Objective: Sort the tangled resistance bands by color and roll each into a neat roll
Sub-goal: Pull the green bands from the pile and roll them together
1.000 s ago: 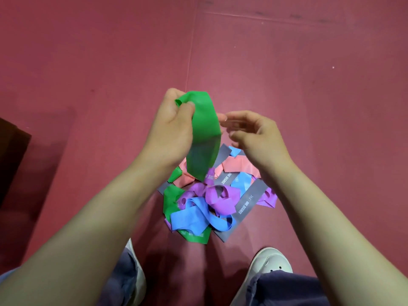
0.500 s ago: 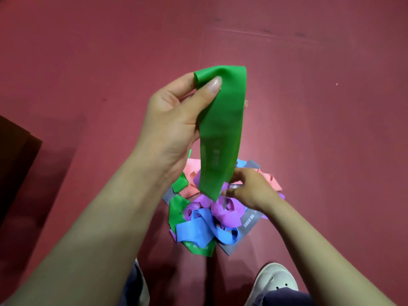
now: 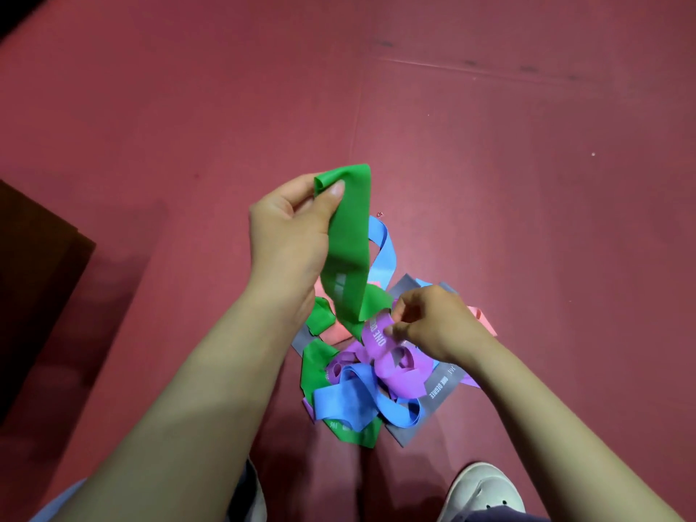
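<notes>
My left hand (image 3: 288,235) pinches the top of a green band (image 3: 348,243) between thumb and fingers, and the band hangs down over the pile. Below it lies a tangled pile of bands on the floor: purple (image 3: 395,374), blue (image 3: 350,403), another green (image 3: 314,367), grey (image 3: 438,386) and pink (image 3: 484,320). My right hand (image 3: 433,322) reaches into the pile and pinches a purple band (image 3: 376,331) printed with white letters, right beside the hanging green band's lower end. A blue loop (image 3: 384,254) sticks out behind the green band.
The floor (image 3: 489,182) is dark red matting with a seam running across the back. A dark brown object (image 3: 34,265) stands at the left edge. My white shoe (image 3: 486,491) and trouser legs show at the bottom, close to the pile.
My left hand has come down a little with the green band. My right hand has taken hold of the purple band in the pile and lifted its edge.
</notes>
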Demonstrator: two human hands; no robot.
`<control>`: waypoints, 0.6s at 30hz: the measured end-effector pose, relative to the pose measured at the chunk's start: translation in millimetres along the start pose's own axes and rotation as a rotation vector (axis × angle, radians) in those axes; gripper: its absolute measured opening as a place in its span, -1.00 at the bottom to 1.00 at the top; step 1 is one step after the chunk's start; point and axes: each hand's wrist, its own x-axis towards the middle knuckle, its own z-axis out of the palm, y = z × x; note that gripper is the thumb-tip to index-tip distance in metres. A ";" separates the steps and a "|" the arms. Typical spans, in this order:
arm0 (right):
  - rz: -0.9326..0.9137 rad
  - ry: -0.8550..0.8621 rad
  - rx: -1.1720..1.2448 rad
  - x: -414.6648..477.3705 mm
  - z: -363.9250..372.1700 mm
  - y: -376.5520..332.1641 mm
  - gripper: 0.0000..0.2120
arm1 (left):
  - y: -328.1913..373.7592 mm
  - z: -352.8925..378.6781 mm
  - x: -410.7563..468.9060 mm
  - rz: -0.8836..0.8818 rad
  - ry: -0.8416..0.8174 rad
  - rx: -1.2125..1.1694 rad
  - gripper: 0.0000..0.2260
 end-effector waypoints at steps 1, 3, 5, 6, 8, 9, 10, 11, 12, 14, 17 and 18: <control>-0.012 -0.001 -0.019 -1.4 -1.1 -0.6 -0.76 | -0.5 -0.4 1.0 0.001 0.038 -0.009 -0.82; -0.036 -0.019 -0.027 -3.8 -4.6 -1.5 -0.85 | -0.5 -3.5 4.2 0.003 0.127 -0.045 -0.83; -0.045 -0.049 0.020 -6.4 -10.7 -1.5 -0.91 | 0.1 -7.5 8.1 0.007 0.205 -0.080 -0.83; -0.052 -0.062 0.046 -7.4 -13.7 -1.9 -0.91 | 0.7 -9.7 9.6 0.016 0.233 -0.083 -0.81; -0.076 -0.088 0.088 -9.8 -19.1 -2.3 -0.88 | 1.2 -11.6 11.3 0.050 0.268 -0.067 -0.77; -0.091 -0.093 0.099 -11.0 -20.4 -2.8 -0.87 | 1.2 -11.8 11.5 0.068 0.282 -0.059 -0.76; -0.103 -0.086 0.092 -11.6 -20.5 -2.6 -0.88 | 1.0 -11.2 11.1 0.080 0.295 -0.055 -0.76; -0.112 -0.073 0.051 -12.2 -20.2 -3.0 -0.88 | 1.0 -11.0 10.8 0.085 0.308 -0.053 -0.76; -0.116 -0.058 -0.005 -13.2 -20.2 -3.9 -0.89 | 0.9 -11.2 10.7 0.086 0.320 -0.053 -0.77; -0.153 -0.060 -0.006 -14.6 -21.6 -5.6 -0.93 | 1.3 -12.7 12.2 0.088 0.337 -0.042 -0.80; -0.218 -0.099 0.307 -17.5 -28.4 -8.6 -0.93 | 2.0 -17.1 16.0 0.099 0.364 -0.027 -0.88; -0.235 -0.090 0.328 -17.6 -30.4 -8.5 -0.91 | 1.2 -17.9 16.4 0.097 0.368 -0.024 -0.89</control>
